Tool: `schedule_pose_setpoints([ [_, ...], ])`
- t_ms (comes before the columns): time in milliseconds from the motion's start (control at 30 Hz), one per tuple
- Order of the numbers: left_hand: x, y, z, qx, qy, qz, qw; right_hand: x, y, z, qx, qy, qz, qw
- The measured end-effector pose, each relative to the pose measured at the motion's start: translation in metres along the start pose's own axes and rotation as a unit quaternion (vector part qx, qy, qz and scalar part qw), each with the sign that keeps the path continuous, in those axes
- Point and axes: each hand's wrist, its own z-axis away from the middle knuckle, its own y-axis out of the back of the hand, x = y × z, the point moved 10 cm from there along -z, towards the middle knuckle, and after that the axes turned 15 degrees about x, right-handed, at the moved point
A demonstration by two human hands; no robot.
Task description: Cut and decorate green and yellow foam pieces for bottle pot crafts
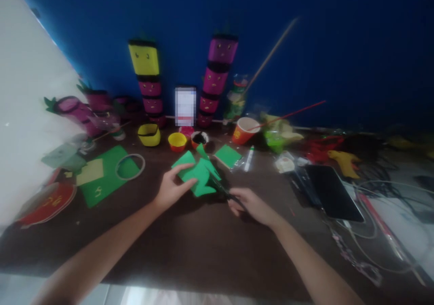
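Some scissors (223,189), indistinct against green paper (200,179)

Big blue wall (342,65) behind a dark brown table (190,255)
A white wall (30,65) stands on the left; a pale floor (20,291) shows past the table's near edge; the light is dim up high, brighter down by the floor.

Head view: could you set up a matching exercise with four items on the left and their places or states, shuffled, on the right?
1. Left hand
2. Right hand
3. Red cup
4. White marker

A. Lies just right of the small green square
B. Holds the dark scissors
C. Has a thin red stick at its rim
D. Holds the cut green sheet

Pairs: 1-D, 2-B, 3-C, 4-A
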Motion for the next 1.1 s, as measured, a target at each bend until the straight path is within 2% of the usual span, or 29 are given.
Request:
schedule_pose_setpoints([
  [133, -0.008, 0.004, -0.002, 0.016, 0.005, -0.042, 0.999, 0.002, -0.001, 0.001, -0.016, -0.005, 0.014, 1.0],
  [300, -0.011, -0.007, 0.0, -0.034, 0.032, 0.013, 0.999, 0.006, -0.004, 0.001, -0.038, -0.012, 0.003, 0.999],
  [533, -0.011, -0.015, 0.002, -0.074, 0.024, 0.029, 0.997, 0.01, -0.005, 0.002, -0.051, -0.006, 0.008, 0.999],
  [1100, -0.006, -0.019, 0.005, -0.108, 0.003, 0.052, 0.993, 0.02, -0.004, 0.004, -0.064, -0.045, -0.021, 0.997],
])
